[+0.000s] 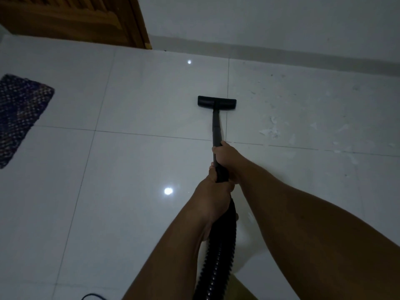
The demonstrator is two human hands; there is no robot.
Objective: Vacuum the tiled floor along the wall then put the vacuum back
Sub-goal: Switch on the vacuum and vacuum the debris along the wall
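A black vacuum wand (216, 126) runs forward from my hands to a flat black floor nozzle (216, 101) resting on the glossy white tiled floor (129, 100). My right hand (226, 153) grips the wand higher up. My left hand (213, 189) grips it just behind, where the wand meets the ribbed black hose (218, 252), which drops between my forearms. White scraps and dust (272, 129) lie on the tiles to the right of the nozzle. The white wall with its skirting (281, 50) runs beyond the nozzle.
A brown wooden door (75, 18) stands at the far left of the wall. A dark woven mat (19, 113) lies on the floor at the left edge. A thin black cable (93, 296) shows at the bottom edge.
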